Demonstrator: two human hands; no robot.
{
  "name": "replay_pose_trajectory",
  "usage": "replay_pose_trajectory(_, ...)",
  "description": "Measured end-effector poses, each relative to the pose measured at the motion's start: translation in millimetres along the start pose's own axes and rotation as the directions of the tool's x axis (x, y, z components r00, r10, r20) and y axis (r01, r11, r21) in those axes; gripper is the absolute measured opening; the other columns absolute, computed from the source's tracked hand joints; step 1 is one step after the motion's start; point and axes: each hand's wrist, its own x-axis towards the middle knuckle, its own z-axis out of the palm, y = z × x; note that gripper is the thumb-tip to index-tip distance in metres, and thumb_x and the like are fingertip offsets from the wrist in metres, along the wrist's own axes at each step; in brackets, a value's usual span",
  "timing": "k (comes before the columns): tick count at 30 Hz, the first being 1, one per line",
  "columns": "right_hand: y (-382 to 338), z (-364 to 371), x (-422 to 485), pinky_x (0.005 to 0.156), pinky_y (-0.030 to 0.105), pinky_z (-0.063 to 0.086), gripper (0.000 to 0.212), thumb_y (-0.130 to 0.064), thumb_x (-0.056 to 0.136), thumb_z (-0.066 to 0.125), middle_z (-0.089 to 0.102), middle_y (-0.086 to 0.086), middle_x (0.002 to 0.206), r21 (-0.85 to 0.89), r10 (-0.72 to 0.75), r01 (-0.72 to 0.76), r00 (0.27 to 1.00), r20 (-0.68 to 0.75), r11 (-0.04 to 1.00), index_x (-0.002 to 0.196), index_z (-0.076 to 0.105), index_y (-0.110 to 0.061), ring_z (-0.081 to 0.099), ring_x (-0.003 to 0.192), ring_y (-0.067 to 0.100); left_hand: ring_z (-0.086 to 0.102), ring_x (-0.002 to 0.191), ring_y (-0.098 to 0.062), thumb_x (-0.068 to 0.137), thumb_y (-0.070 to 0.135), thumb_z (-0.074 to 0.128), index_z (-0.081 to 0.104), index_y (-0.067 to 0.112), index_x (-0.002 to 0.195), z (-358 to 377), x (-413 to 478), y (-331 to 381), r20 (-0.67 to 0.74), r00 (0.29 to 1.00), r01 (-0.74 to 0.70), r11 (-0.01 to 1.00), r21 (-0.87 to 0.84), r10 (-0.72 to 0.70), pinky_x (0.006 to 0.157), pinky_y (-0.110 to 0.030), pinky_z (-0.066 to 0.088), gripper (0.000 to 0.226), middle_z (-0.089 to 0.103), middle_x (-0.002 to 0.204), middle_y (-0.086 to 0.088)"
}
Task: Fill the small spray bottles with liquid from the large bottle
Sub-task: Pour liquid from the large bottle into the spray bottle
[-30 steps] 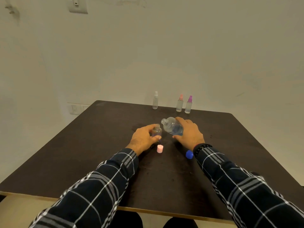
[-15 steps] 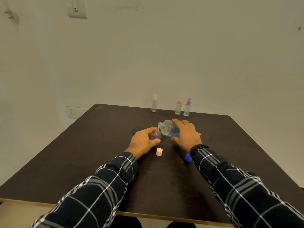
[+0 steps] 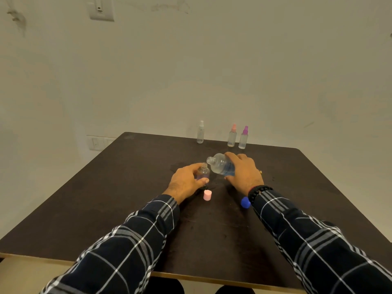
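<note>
Large bottle [image 3: 220, 166]: clear, uncapped, tipped over toward the left above the middle of the tabletop, its open mouth just beside and slightly above the neck of the small bottle; some blue shows near its base.
Small bottle [image 3: 203, 171]: clear, open-topped, upright, just left of the large bottle.
Right hand [image 3: 244, 172]: fingers curled over the large bottle's body, holding it tilted.
Left hand [image 3: 186, 181]: thumb and fingers wrapped round the small bottle.
Pink cap [image 3: 207, 195]: on the tabletop just in front of the small bottle.
Blue cap [image 3: 245, 202]: on the tabletop beside the right wrist.
Far edge: three capped spray bottles, white-topped [image 3: 200, 132], pink-topped [image 3: 232, 136] and purple-topped [image 3: 243, 137], upright; the last two stand close together.
Tabletop [image 3: 127, 198]: dark, with a pale front edge.
Sleeves: dark plaid; a bead bracelet [image 3: 258, 190] on the right wrist.
</note>
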Motion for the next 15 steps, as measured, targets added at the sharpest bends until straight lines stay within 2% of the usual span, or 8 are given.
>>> replay_pose_trajectory(5, -3.1, 3.1, 1.5, 0.108, 0.052, 0.045, 0.073, -0.029, 0.083, 0.079, 0.051, 0.005, 0.136, 0.026, 0.004, -0.004, 1.000, 0.018, 1.000, 0.145, 0.040, -0.033, 0.048, 0.128, 0.028, 0.056, 0.123, -0.018, 0.090, 0.039, 0.071, 0.043, 0.032, 0.148, 0.0, -0.7, 1.0, 0.003, 1.000, 0.001, 1.000, -0.001, -0.001, 0.104, -0.036, 0.045, 0.064, 0.059, 0.137, 0.001)
replay_pose_trajectory(15, -3.5, 0.2, 2.8, 0.104, 0.054, 0.047, 0.069, -0.029, 0.084, 0.078, 0.051, 0.003, 0.134, -0.013, -0.029, 0.029, 1.000, -0.012, 0.999, 0.142, 0.041, -0.035, 0.048, 0.127, 0.027, 0.055, 0.125, -0.019, 0.090, 0.039, 0.070, 0.042, 0.031, 0.149, 0.0, 0.1, 1.2, 0.014, 1.000, 0.010, 1.000, 0.008, -0.010, 0.106, -0.038, 0.045, 0.065, 0.058, 0.138, 0.001)
